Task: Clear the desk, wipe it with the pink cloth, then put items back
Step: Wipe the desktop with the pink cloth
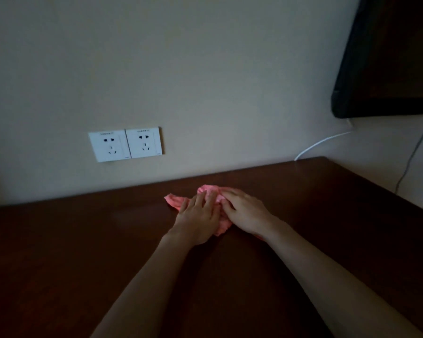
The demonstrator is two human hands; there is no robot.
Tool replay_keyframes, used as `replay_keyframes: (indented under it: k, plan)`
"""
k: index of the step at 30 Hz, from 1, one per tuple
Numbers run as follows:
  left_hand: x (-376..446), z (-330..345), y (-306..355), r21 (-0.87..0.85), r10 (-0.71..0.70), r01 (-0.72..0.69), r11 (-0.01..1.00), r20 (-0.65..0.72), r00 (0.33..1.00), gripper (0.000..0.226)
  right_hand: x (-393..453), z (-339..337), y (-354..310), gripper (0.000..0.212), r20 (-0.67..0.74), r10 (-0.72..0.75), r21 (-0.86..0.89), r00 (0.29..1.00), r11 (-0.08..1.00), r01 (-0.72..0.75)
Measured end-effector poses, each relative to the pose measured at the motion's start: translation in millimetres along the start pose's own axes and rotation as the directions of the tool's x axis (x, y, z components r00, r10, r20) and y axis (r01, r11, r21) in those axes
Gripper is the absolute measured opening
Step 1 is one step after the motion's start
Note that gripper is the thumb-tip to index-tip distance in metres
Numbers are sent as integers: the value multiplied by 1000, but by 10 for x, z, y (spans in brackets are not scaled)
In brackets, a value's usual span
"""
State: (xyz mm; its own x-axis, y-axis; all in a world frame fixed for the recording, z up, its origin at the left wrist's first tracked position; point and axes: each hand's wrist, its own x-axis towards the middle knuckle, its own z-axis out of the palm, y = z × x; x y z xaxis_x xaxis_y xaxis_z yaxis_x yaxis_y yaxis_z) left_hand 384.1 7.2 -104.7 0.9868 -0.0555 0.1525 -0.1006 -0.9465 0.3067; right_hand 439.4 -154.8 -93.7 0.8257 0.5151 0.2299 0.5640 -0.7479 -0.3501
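Hidden: most of the pink cloth [206,191] lies under both hands; only its bunched far edge, a left corner and a strip between the wrists show.
Hard to make out: the room is dim; the right fingertips blur where they meet the cloth, so whether they pinch a fold cannot be told.
Cut off: both forearms leave the picture at the bottom; the dark screen [386,57] beyond the right grip is cropped by the upper right edge.
Left hand [198,215]: palm down, fingers straight and slightly spread, released grip pressing flat on the cloth.
Right hand [244,211]: palm down, angled toward the left hand, fingers extended over the cloth's far bunch, touching the left fingers.
Cloth place: on the dark wood bench [83,252], directly beneath both grips.
Beyond the grips: two white wall sockets [125,144] up and left; a white cable [322,142] up and right, behind the bench.
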Motion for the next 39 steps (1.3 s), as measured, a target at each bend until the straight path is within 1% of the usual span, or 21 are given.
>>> replay_keyframes:
  k: [5,9,11,13,14,16,18,20,21,23,24,27,30,32,34,35,36,39]
  plan:
    - [-1265,10,605,-20,47,-46,999,56,997,62,-1352,-251,-210,46,0,-27,39,1000,999,27]
    - [-2123,-30,1119,14,79,-80,997,41,996,60,-2302,-439,-323,45,-19,-100,50,995,994,100]
    - [-2393,17,1308,37,94,-97,995,81,992,64,-2708,-529,-324,45,-23,-115,45,993,992,116]
    - [-2604,66,1492,114,133,-147,982,128,983,76,-3073,-626,-295,44,-34,-115,39,993,992,116]
    - [-2697,86,1603,108,156,-171,979,131,979,77,-3236,-675,-266,44,-41,-110,30,993,993,112]
    - [-2819,162,1854,33,177,-181,983,97,980,67,-3482,-757,-162,43,-60,-93,7,994,996,94]
    - [-2813,231,2101,1,193,-194,981,63,979,62,-3587,-826,-12,42,-74,-48,1,996,999,48]
    - [-2579,357,2239,-8,202,-202,979,87,976,65,-3535,-882,172,42,-64,34,6,997,999,-34]
    - [-2398,420,2280,7,193,-195,981,119,974,70,-3453,-905,271,41,-62,79,11,995,997,-79]
    - [-1981,528,2338,101,202,-223,970,182,962,87,-3202,-912,508,42,-69,145,11,987,989,-144]
    - [-1751,559,2361,132,201,-232,964,210,957,90,-3043,-907,634,42,-69,169,2,983,986,-169]
    - [-991,655,2345,137,201,-238,962,239,950,72,-2483,-872,1033,44,-63,217,-21,974,976,-218]
    - [-200,687,2214,156,207,-247,957,233,950,68,-1868,-894,1377,44,-85,229,-40,970,972,-233]
    - [310,704,2077,128,214,-244,961,211,954,63,-1437,-910,1597,42,-86,233,-38,969,971,-237]
    - [735,629,1884,123,287,-318,940,217,933,62,-985,-906,1797,40,-87,243,-28,966,969,-246]
    - [906,567,1737,96,304,-331,939,219,927,63,-739,-912,1881,39,-84,247,-41,965,967,-251]
    - [1034,493,1552,87,290,-314,945,213,933,67,-493,-933,1916,39,-66,254,-83,965,962,-259]
    - [1138,235,856,185,141,-181,966,211,967,90,274,-952,1760,42,48,320,-239,946,923,-300]
